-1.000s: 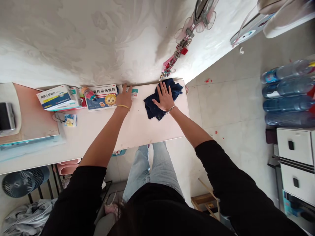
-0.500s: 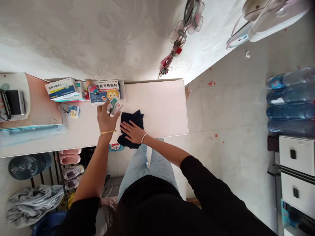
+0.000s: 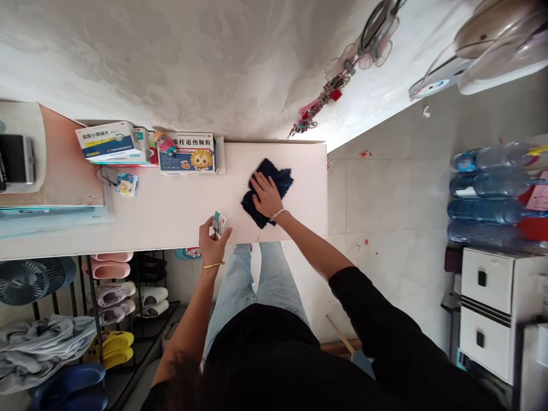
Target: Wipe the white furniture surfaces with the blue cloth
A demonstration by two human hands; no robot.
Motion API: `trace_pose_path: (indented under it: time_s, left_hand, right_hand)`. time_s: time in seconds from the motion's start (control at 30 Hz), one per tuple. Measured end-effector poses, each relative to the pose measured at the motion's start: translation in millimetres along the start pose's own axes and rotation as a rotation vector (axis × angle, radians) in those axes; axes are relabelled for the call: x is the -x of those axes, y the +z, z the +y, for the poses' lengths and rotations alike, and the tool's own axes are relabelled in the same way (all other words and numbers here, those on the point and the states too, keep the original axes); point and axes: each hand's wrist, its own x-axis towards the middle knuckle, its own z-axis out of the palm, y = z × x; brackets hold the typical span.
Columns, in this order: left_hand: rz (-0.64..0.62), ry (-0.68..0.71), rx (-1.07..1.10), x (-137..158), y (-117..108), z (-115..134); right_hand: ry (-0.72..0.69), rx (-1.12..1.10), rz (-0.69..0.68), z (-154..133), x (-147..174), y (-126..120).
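Observation:
My right hand [image 3: 268,197] lies on a dark navy cloth [image 3: 280,180], its fingers stretched out and pressing the cloth onto the white tabletop [image 3: 180,200]. Near the front edge of the table, my left hand [image 3: 213,238] pinches a small white and green box [image 3: 220,221] and holds it up. At the back against the wall stands a blue and white medicine box [image 3: 188,162] with a cartoon lion on it. A small doll figure [image 3: 165,142] leans at that box's left end. More medicine boxes [image 3: 111,142] are stacked further left.
A small packet [image 3: 127,184] with a cord lies on the left part of the table. Below stand a fan [image 3: 38,279] and a rack with several shoes [image 3: 113,294]. Large water bottles [image 3: 483,211] and a white drawer unit [image 3: 487,279] are at right. Keychains [image 3: 334,91] hang on the wall.
My right hand and the cloth have slid right and toward the wall. My left hand, still holding the small box, has come right and nearer to me. The view has shifted slightly.

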Motion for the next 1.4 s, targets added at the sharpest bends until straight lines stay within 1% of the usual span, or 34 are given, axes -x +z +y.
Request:
trace_pose_path:
  time_s: [0.07, 0.1, 0.13, 0.2, 0.27, 0.33, 0.4, 0.43, 0.5, 0.57, 0.63, 0.67, 0.73, 0.83, 0.9, 0.97, 1.03, 1.1, 1.13, 1.17, 1.2, 1.23, 1.27, 1.3, 1.33, 1.4]
  left_hand:
    - [-0.011, -0.01, -0.004, 4.8, 1.5, 1.3]
    - [-0.013, -0.007, -0.01, 6.5, 1.7, 1.8]
    - [-0.015, 0.001, -0.016, 7.5, 1.9, 1.9]
    - [-0.017, 0.025, -0.028, 7.1, 2.3, 1.2]
    - [-0.019, 0.046, -0.051, 3.1, 3.1, -0.7]
    - [-0.006, 0.061, -0.119, -4.8, 3.7, -2.9]
    - [0.038, 0.081, -0.246, -15.5, 3.0, -4.4]
    - [0.064, 0.092, -0.312, -21.6, 2.0, -4.6]
    - [0.104, 0.108, -0.406, -33.9, -1.4, -4.5]
    - [0.126, 0.116, -0.451, -45.1, -6.0, -4.4]
    - [0.137, 0.121, -0.49, -53.8, -10.9, -5.8]
    - [0.142, 0.123, -0.509, -57.0, -13.3, -7.4]
    - [0.149, 0.123, -0.53, -61.3, -17.7, -12.3]
    - [0.165, 0.114, -0.528, -62.7, -23.1, -21.9]
    - [0.182, 0.101, -0.514, -61.2, -25.4, -27.7]
    - [0.2, 0.085, -0.502, -58.9, -26.2, -31.8]
    - [0.208, 0.085, -0.502, -56.8, -25.7, -34.4]
    - [0.211, 0.1, -0.517, -55.7, -24.6, -36.0]
    - [0.214, 0.107, -0.526, -55.7, -24.1, -36.7]
    - [0.218, 0.113, -0.534, -56.1, -23.8, -37.4]
    - [0.221, 0.118, -0.54, -56.6, -23.7, -38.3]
    - [0.224, 0.125, -0.545, -57.3, -23.8, -39.3]
    - [0.225, 0.132, -0.548, -58.1, -24.0, -40.3]
    - [0.226, 0.138, -0.551, -58.7, -24.4, -41.5]
    - [0.227, 0.141, -0.553, -59.2, -24.7, -42.7]
    - [0.233, 0.137, -0.559, -59.7, -24.9, -44.9]
  right_hand:
    - [-0.125, -0.055, -0.057, -34.1, -10.8, 22.2]
    - [-0.204, -0.09, -0.11, -49.1, -7.2, 31.5]
    - [-0.278, -0.124, -0.163, -60.3, 1.8, 38.0]
    - [-0.336, -0.179, -0.21, -66.3, 30.8, 40.2]
    - [-0.302, -0.197, -0.199, -52.1, 62.5, 27.8]
    - [-0.209, -0.176, -0.167, -29.4, 85.3, 7.7]
    - [-0.113, -0.142, -0.115, -13.3, 94.7, -9.4]
    - [-0.064, -0.124, -0.074, -10.5, 95.1, -13.9]
    - [0.051, -0.084, 0.026, -15.1, 90.9, -13.1]
    - [0.188, -0.056, 0.104, -26.3, 84.6, -2.7]
    - [0.283, -0.048, 0.118, -34.2, 77.8, 9.4]
    - [0.296, -0.048, 0.107, -34.8, 73.3, 13.8]
    - [0.267, -0.04, 0.075, -30.1, 58.8, 18.0]
    - [0.188, -0.014, 0.03, -20.9, 19.5, 18.5]
    - [0.151, 0.0, 0.014, -24.2, -9.2, 21.7]
    - [0.102, 0.003, -0.008, -37.5, -24.9, 28.5]
    - [-0.006, -0.007, -0.057, -54.1, -18.1, 35.2]
    - [-0.148, -0.02, -0.121, -63.0, 9.8, 37.0]
    - [-0.207, -0.023, -0.149, -61.4, 28.2, 35.2]
    - [-0.207, -0.015, -0.158, -54.9, 46.6, 31.5]
    - [-0.143, 0.012, -0.144, -43.7, 63.0, 26.0]
    - [-0.035, 0.058, -0.1, -28.7, 75.4, 19.0]
    - [0.102, 0.116, -0.027, -11.0, 82.4, 11.0]
    - [0.212, 0.169, 0.039, 7.9, 83.1, 2.6]
    - [0.291, 0.208, 0.093, 26.4, 77.5, -5.6]
    - [0.379, 0.255, 0.167, 56.9, 49.8, -18.7]
